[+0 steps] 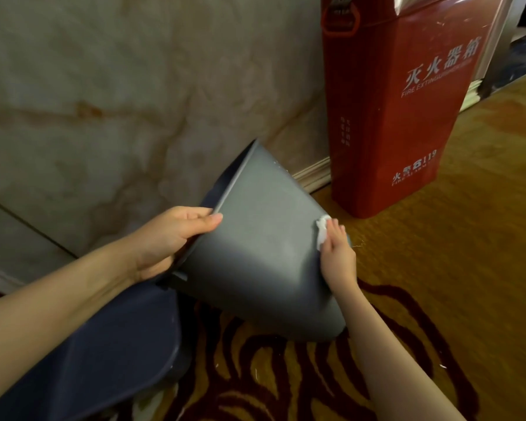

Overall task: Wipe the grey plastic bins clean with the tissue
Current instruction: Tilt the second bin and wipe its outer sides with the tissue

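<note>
Left hand [167, 238] gripping bin [264, 250] (tilted)

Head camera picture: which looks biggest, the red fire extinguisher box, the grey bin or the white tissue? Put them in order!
Biggest to smallest, as they look here:
1. red fire extinguisher box, though its top is cut off
2. grey bin, close behind; it is nearer the camera, so the true order is unsure
3. white tissue, tiny, under the right hand
</note>
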Motion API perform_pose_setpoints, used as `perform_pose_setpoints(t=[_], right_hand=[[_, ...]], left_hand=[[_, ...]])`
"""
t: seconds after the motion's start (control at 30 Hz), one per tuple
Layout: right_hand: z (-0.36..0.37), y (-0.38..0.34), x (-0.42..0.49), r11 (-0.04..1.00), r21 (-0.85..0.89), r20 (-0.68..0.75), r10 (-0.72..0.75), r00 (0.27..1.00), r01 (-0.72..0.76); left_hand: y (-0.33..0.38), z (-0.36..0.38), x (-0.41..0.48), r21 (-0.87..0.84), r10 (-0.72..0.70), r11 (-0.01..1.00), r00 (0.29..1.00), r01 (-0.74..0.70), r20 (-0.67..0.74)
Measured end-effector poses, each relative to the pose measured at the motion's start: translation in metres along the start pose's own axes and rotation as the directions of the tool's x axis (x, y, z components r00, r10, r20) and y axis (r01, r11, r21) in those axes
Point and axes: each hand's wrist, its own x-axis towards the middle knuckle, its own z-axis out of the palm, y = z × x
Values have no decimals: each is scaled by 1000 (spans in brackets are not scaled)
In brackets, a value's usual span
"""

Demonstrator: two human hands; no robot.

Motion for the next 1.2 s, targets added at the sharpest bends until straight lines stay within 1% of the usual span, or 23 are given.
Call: perform_pose_setpoints(t=[0.1,0.17,0.2,0.27,0.33,0.37,0.43,0.47,0.5,0.53,0.63,0.77,0.83,0.9,0.93,0.97,1.0,1.03,1.07,1.1,1.13,1.2], right_hand=[[-6,26,-3,981,26,-70,195,978,-193],[-4,26,-7,971,64,-112,237,965,-231],[-2,21,-10,972,84,-128,227,965,-218],[5,4,-21,985,124,-119,136,984,-121],[16,-27,-35,985,160,-64,-53,997,63],[23,-45,-42,970,168,-33,-170,985,173],[36,-83,-48,908,163,8,-393,919,387],[41,-100,-46,875,158,15,-466,884,459],[45,-113,-42,856,148,12,-502,865,495],[47,-122,-35,853,142,6,-508,861,502],[45,-128,-7,895,95,25,-439,898,435],[28,-114,35,947,-34,47,-318,947,319],[15,-94,49,954,-189,116,-215,970,234],[8,-69,49,895,-407,184,-114,976,182],[6,-56,47,871,-462,186,-87,979,165],[5,-46,43,880,-456,166,-61,984,132],[5,-38,38,905,-416,136,-37,990,91],[6,-32,35,921,-384,113,-32,993,73],[8,-29,31,917,-390,93,-46,995,79],[11,-25,27,907,-414,69,-60,996,83],[14,-21,23,904,-421,24,-75,997,78],[16,-19,14,911,-411,-89,-78,993,35]], left_hand=[[-3,-1,1,-6,18,1000,1000,-18,25],[-4,-2,1,-2,19,1000,999,-19,34],[-4,-4,1,-3,13,1000,999,-13,31],[-5,-8,0,-5,-1,1000,1000,1,22],[-5,-10,-1,11,-17,1000,999,16,32],[-6,-10,-2,23,-26,999,999,25,39],[-6,-9,-3,50,-37,998,998,35,41],[-6,-9,-2,69,-36,997,999,33,39],[-6,-9,-2,95,-34,995,999,31,36],[-5,-9,-1,126,-35,992,999,31,32],[-3,-12,-1,189,-45,981,999,39,28],[-5,-18,-3,225,-65,973,997,52,50],[-5,-24,-4,237,-78,970,994,58,76],[-2,-28,-5,264,-111,962,986,75,124],[0,-31,-4,292,-132,953,979,83,153],[6,-33,-1,302,-146,949,974,88,173],[13,-36,7,278,-147,956,973,94,178],[21,-39,18,213,-145,971,977,110,157],[29,-43,35,142,-152,980,983,136,102],[37,-46,54,115,-175,978,984,171,24],[46,-45,72,138,-199,969,978,206,-60],[52,-38,103,297,-203,920,959,256,-198]])
